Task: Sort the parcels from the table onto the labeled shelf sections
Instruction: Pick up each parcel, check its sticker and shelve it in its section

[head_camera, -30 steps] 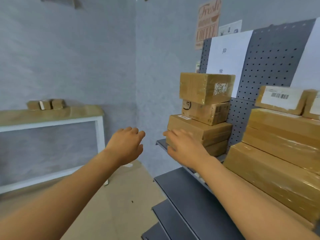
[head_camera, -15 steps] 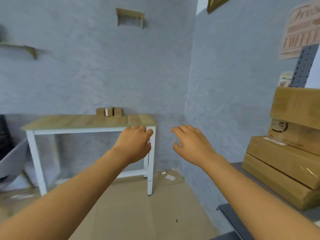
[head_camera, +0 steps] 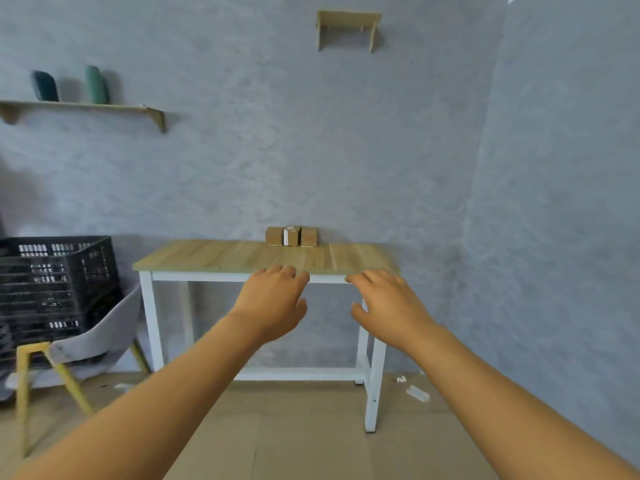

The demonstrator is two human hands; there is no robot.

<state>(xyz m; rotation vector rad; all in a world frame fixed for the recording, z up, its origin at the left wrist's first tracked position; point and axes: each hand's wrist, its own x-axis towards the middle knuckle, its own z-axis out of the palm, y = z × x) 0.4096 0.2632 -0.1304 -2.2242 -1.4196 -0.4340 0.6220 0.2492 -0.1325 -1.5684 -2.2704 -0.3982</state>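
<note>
We see both arms stretched forward, palms down, hands level with the front edge of the wood-topped table with white metal legs [head_camera: 221, 256]. Left hand [head_camera: 273, 304]: fingers relaxed, slightly curled, holding nothing. Right hand [head_camera: 384, 306]: fingers loosely spread, thumb out, also holding nothing. Neither hand touches the table as far as we can tell. Three small brown cardboard parcels [head_camera: 292, 235] sit in a tight row at the back edge of the tabletop against the grey textured wall [head_camera: 242, 161]; the middle one shows a white label. Left of the table: a grey shell chair with yellow legs [head_camera: 74, 344] in front of stacked black plastic crates [head_camera: 55, 278]. On the wall: a long wooden wall shelf [head_camera: 83, 107] carrying two dark green upright objects [head_camera: 69, 85], and a small wooden bracket shelf [head_camera: 348, 27] higher up. Floor is brown cardboard sheeting [head_camera: 311, 427] with small white scraps [head_camera: 417, 392] near the right table leg.
</note>
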